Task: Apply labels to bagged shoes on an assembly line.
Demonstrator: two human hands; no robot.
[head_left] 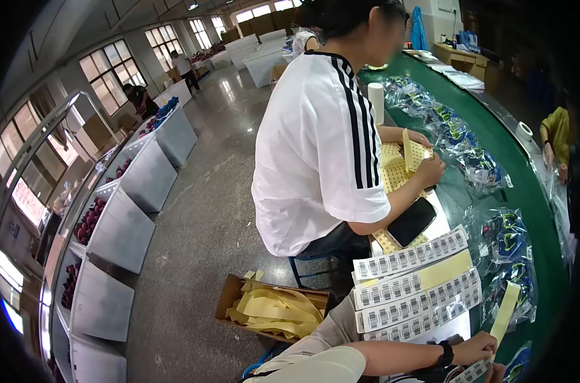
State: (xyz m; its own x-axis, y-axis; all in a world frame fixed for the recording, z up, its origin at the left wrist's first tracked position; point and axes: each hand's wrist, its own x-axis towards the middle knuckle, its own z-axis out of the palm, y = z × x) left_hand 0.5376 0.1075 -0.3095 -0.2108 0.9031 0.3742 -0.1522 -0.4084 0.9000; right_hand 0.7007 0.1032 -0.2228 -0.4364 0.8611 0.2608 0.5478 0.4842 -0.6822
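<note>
At the lower right, my left hand (476, 348), with a black watch on its wrist, has its fingers pinched on a barcode label strip (474, 371). A yellow backing strip (507, 309) stands up from the fingertips, over the bagged goods. Only a small part of my right hand (496, 372) shows at the lower edge, close beside the left; what its fingers do is hidden. Left of the hands, several white barcode label sheets (417, 293) lie in overlapping rows, with yellow backing bare in places. Clear-bagged blue and green items (510, 236) lie along the green table (545, 255).
A co-worker in a white shirt (315, 140) sits close ahead, handling yellow label sheets (398, 159). A black phone (412, 222) lies near them. On the floor stands a cardboard box (223, 306) of yellow strips. White bins (117, 230) line the left; another person (558, 134) is across the table.
</note>
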